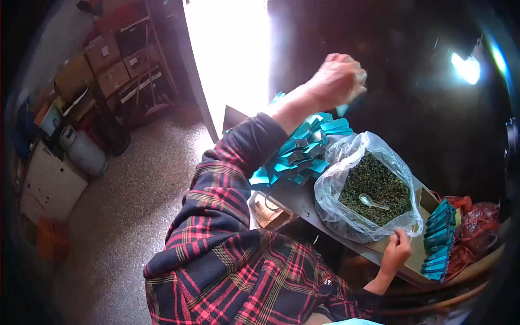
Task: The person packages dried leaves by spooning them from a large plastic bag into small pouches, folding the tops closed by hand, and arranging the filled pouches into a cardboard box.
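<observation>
My left hand (341, 78) is raised above a pile of teal folded paper pieces (303, 149). Its fingers are curled closed and slightly blurred; what they hold, if anything, I cannot make out. A clear plastic bag (330, 192) stands wide open on the table, filled with dark green, dried, leaf-like bits (374, 187). On top of them lies a white spoon (374, 202). My right hand (398, 252) pinches the near rim of the bag. Just right of it, a row of teal folded pieces (440, 238) stands packed in a cardboard box (414, 260).
Red plastic bags (476, 225) lie beyond the box at the right. The table edge (352, 244) runs diagonally below the bag. Across the speckled floor (135, 184) stand a grey gas cylinder (84, 151), a white cabinet (51, 184) and stacked cardboard boxes (103, 59). A bright doorway (230, 54) opens behind.
</observation>
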